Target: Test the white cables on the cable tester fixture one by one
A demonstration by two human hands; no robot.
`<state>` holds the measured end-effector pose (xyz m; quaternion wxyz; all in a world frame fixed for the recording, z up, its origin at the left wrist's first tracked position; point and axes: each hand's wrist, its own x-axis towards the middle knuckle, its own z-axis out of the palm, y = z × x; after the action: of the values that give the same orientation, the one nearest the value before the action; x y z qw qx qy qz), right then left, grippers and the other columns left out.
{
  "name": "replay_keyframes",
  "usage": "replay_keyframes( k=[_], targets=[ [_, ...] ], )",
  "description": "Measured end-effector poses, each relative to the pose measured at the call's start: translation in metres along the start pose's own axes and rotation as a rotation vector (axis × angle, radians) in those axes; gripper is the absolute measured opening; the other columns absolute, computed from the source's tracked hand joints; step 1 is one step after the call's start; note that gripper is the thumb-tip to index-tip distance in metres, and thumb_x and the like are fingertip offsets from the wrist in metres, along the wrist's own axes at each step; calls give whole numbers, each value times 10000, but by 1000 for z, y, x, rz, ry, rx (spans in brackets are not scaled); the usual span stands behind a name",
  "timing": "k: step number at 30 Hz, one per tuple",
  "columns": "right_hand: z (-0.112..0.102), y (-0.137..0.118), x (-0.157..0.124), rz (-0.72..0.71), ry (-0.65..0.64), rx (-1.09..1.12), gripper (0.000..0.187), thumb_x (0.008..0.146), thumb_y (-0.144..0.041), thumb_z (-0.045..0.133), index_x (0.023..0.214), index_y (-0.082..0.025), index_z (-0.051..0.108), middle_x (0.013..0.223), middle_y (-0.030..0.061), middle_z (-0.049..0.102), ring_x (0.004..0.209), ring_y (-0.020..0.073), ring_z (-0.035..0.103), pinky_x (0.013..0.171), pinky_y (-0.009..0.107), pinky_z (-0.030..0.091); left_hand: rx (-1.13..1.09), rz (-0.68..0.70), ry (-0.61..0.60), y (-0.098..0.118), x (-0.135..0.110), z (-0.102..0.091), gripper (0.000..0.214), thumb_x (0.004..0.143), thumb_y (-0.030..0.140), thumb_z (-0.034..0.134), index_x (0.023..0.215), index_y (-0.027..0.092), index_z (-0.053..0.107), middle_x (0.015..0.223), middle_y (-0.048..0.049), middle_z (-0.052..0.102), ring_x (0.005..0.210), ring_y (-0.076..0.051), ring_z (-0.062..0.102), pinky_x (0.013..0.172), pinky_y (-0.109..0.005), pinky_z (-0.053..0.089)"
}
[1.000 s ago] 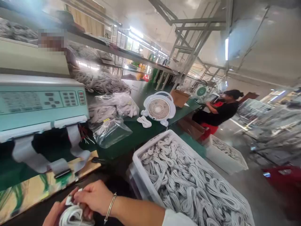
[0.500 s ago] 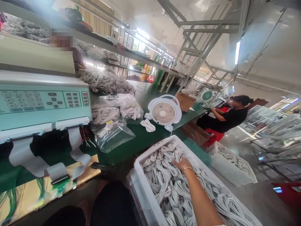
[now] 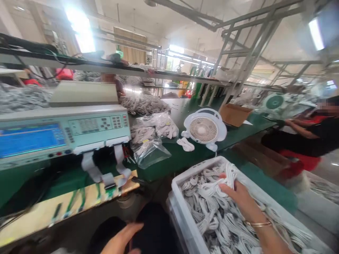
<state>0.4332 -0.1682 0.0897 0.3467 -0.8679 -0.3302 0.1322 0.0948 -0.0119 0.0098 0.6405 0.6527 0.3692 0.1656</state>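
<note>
Right hand: my right hand is down in the bin on the near right, fingers curled round a bundle of white cables, gripping it just above the heap
Left hand: my left hand is at the near edge, palm up, fingers loosely spread, holding nothing, over my dark lap
Bundle: in my right hand's grip at the far end of the bin, touching the coils under it
Bin: a white plastic bin packed with coiled white cables, just off the near edge of the counter
Counter: green counter running from left to far right
Left: a pale green tester with a blue screen and keypad, grey ribbon leads hanging to a wooden board
Middle: clear bags of cables beside the tester, then a small loose coil touching the foot of a white fan
Far right: a cardboard box behind the fan, and a co-worker's arm resting on the counter
</note>
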Motion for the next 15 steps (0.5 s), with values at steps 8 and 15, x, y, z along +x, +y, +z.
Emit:
replay_keyframes(
  k=[8, 15],
  targets=[
    [140, -148, -64, -401, -658, 668, 297, 659, -311, 529, 932, -193, 543, 921, 66, 572, 798, 214, 529, 713, 324, 421, -21, 311, 169, 38, 2, 0, 358, 629, 270, 593, 973, 200, 521, 929, -62, 580, 828, -190, 515, 752, -262, 382],
    [187, -179, -57, -420, -754, 880, 651, 628, -299, 616, 1190, -281, 288, 830, 28, 540, 719, 191, 536, 666, 334, 439, -693, -93, 276, -2, -3, -49, 305, 649, 297, 547, 922, 176, 483, 733, -23, 584, 655, -121, 531, 604, -219, 368]
  ],
)
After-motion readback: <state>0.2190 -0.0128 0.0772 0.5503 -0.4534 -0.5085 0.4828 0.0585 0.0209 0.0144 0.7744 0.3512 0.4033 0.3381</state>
